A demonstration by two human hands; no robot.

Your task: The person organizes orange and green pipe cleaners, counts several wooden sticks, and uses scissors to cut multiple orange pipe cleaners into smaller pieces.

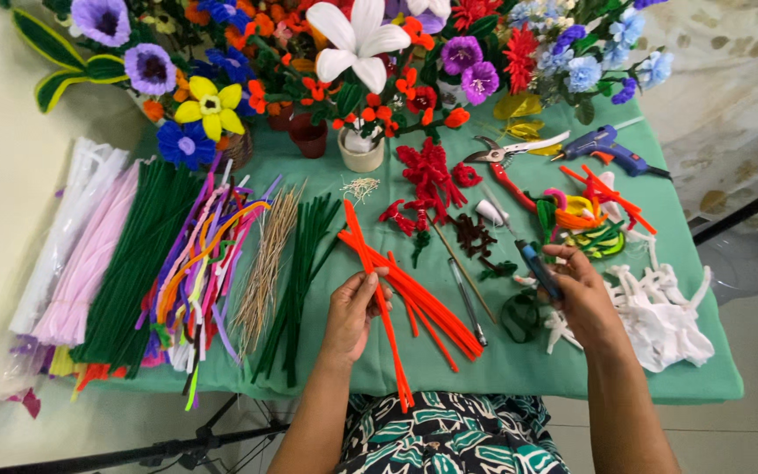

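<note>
My left hand [353, 309] pinches a long orange-red pipe cleaner [377, 298] that runs from the table's middle down past its front edge. Just to its right lies a loose bundle of the same orange-red pipe cleaners [423, 303] on the green tablecloth [502, 369]. My right hand [582, 294] grips a dark tool with a blue handle [537, 266], its thin metal tip pointing up and left. A pile of white pipe-cleaner shapes [660, 316] sits right of that hand.
Sorted pipe cleaners lie at left: white, pink [85, 263], dark green [138, 254], mixed colours [199, 254], and green stems [300, 272]. Handmade flowers in pots [361, 149] line the back. Red-handled snips [506, 162] and a blue glue gun [611, 149] lie back right.
</note>
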